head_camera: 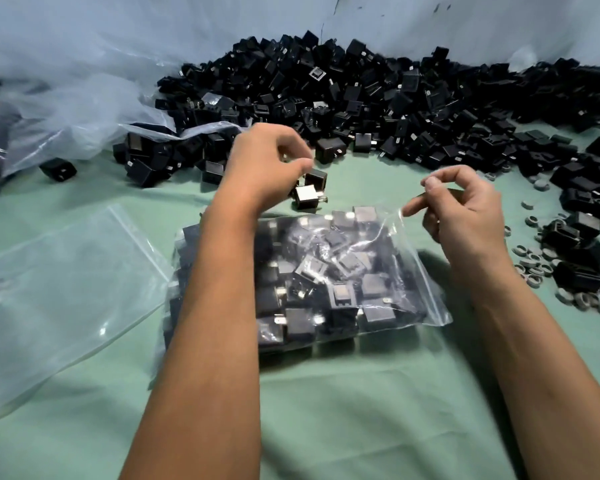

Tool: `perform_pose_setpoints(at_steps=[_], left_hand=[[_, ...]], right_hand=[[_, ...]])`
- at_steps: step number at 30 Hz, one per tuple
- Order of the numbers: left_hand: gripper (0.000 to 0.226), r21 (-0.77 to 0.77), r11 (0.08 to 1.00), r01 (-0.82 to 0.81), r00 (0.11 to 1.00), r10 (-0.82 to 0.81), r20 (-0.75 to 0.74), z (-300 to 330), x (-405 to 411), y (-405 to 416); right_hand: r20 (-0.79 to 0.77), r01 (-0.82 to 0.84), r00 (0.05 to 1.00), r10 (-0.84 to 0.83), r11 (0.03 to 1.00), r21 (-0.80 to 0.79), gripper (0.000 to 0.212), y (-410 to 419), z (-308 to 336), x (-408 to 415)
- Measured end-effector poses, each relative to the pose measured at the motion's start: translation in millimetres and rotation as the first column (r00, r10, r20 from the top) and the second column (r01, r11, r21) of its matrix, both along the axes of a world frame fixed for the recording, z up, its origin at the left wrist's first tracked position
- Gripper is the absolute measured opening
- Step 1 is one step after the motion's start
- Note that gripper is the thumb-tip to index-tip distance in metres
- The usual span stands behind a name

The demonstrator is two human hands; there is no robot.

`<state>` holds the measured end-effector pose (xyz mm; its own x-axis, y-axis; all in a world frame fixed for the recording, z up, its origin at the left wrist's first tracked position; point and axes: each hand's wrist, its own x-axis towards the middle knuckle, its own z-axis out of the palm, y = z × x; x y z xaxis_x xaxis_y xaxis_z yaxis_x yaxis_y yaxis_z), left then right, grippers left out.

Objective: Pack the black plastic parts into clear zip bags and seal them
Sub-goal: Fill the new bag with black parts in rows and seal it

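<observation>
A clear zip bag (329,282) packed with black plastic parts lies on the green cloth in the middle. My right hand (465,209) pinches the bag's open mouth at its far right corner and lifts it. My left hand (267,164) hovers just beyond the bag's far edge, fingers curled over two loose black parts (310,190); whether it grips them is hidden by the fingers. A big heap of black parts (378,98) stretches across the back.
An empty clear zip bag (59,292) lies flat at the left. A crumpled large plastic sheet (66,112) with a few parts sits at the back left. Small grey rings (541,265) and more black parts are scattered at the right.
</observation>
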<state>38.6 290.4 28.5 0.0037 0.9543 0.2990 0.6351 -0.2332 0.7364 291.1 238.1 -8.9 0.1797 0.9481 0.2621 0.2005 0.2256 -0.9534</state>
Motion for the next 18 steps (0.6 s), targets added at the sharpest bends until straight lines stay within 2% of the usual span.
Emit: perform_pose_setpoints(at_steps=[3, 6, 8, 10, 12, 14, 16, 18], left_hand=[[0.012, -0.019, 0.985, -0.173, 0.985, 0.172, -0.005, -4.2, -26.6, 3.3], [0.019, -0.053, 0.951, -0.305, 0.952, 0.307, 0.025, -7.4, -37.8, 5.1], [0.025, -0.073, 0.926, -0.369, 0.928, 0.372, 0.031, -8.2, -40.0, 5.7], [0.026, -0.091, 0.904, -0.418, 0.906, 0.422, 0.029, -10.4, -41.6, 6.0], [0.02, -0.106, 0.884, -0.456, 0.887, 0.46, 0.027, -12.5, -42.5, 5.6], [0.016, -0.117, 0.87, -0.479, 0.874, 0.485, 0.027, -13.6, -44.4, 5.5], [0.016, -0.136, 0.867, -0.48, 0.871, 0.489, 0.044, -13.9, -45.4, 5.2], [0.017, -0.139, 0.868, -0.477, 0.871, 0.488, 0.057, -13.2, -45.3, 5.8]], right_hand=[[0.267, -0.004, 0.963, -0.021, 0.996, 0.093, 0.012, 16.5, 25.3, -20.1], [0.54, -0.147, 0.833, 0.116, 0.989, 0.015, 0.007, 42.6, 55.9, -58.7], [0.725, -0.234, 0.652, 0.221, 0.969, -0.084, 0.014, 61.9, 66.4, -89.6], [0.876, -0.313, 0.386, 0.289, 0.934, -0.171, 0.037, 81.7, 65.2, -121.7], [0.931, -0.33, 0.167, 0.324, 0.908, -0.257, 0.058, 97.4, 55.3, -146.8], [0.923, -0.27, 0.058, 0.381, 0.896, -0.353, 0.068, 110.3, 42.0, -162.4], [0.906, -0.229, -0.002, 0.422, 0.882, -0.412, 0.071, 117.7, 29.7, -168.3], [0.924, -0.276, 0.037, 0.381, 0.893, -0.357, 0.068, 120.5, 23.2, -169.5]])
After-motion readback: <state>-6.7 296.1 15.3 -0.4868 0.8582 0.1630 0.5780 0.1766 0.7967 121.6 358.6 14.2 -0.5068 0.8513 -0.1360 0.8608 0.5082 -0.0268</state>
